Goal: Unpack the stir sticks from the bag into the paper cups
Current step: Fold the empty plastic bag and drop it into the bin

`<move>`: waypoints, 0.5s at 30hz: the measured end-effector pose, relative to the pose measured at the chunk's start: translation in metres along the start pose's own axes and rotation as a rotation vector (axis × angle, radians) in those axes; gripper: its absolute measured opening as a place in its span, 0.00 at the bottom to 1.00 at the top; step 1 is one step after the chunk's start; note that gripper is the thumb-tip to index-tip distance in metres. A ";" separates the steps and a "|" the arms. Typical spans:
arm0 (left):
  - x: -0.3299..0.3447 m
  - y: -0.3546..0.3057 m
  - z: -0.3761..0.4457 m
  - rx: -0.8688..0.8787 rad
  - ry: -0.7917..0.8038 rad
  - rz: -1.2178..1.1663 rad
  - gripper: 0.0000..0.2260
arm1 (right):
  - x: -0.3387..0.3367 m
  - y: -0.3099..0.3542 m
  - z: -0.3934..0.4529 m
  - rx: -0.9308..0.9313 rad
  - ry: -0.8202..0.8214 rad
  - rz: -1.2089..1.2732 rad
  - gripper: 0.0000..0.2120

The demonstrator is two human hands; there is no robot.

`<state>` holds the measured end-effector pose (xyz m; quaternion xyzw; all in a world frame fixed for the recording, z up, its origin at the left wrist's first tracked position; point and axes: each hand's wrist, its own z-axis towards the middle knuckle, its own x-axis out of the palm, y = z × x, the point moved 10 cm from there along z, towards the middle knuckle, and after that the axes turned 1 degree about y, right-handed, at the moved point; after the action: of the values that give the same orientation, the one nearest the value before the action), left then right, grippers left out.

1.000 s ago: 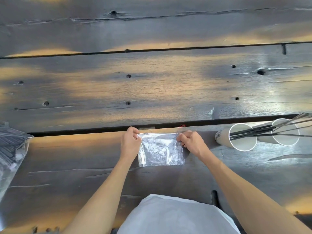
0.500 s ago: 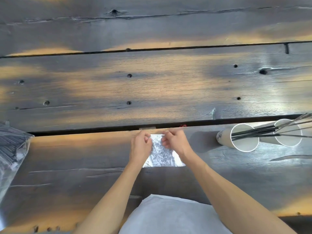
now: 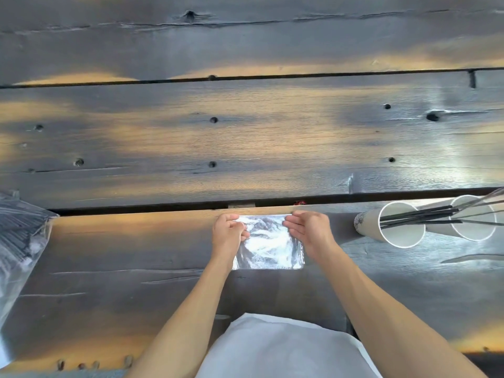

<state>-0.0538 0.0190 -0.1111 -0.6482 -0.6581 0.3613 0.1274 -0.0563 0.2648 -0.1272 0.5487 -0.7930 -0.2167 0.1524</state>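
Note:
A small clear plastic bag (image 3: 268,245) lies flat on the dark wooden table (image 3: 136,282), with no sticks visible inside it. My left hand (image 3: 229,234) pinches its top left edge. My right hand (image 3: 308,230) holds the top right edge, its fingers curled over the rim. Two white paper cups (image 3: 395,226) (image 3: 473,225) lie tipped on their sides at the right. Several thin black stir sticks (image 3: 425,214) poke out of the cups to the right.
A larger clear bag (image 3: 19,236) packed with black stir sticks sits at the left edge. A dark gap (image 3: 136,210) between planks runs just beyond my hands. My white garment (image 3: 278,350) fills the bottom centre.
My hands came together over the small bag half a second ago, then parted, spreading it flat again. The cups and the big bag have not moved.

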 end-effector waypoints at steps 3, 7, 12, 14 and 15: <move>0.001 -0.002 -0.002 0.005 0.006 -0.013 0.11 | -0.011 0.011 -0.004 -0.066 -0.064 -0.076 0.13; 0.005 -0.012 -0.011 0.132 0.098 0.075 0.10 | -0.015 0.017 -0.005 -0.132 -0.113 -0.195 0.12; -0.025 -0.021 -0.031 0.300 -0.155 0.301 0.10 | -0.036 0.023 -0.021 -0.215 -0.284 -0.552 0.11; -0.037 -0.014 -0.036 0.260 -0.237 0.342 0.12 | -0.039 0.020 -0.028 -0.217 -0.299 -0.668 0.13; -0.038 -0.005 -0.036 0.193 -0.219 0.347 0.14 | -0.041 0.016 -0.029 -0.203 -0.292 -0.690 0.13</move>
<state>-0.0304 -0.0049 -0.0712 -0.6934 -0.5088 0.5075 0.0526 -0.0410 0.3029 -0.0941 0.7286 -0.5498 -0.4083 0.0096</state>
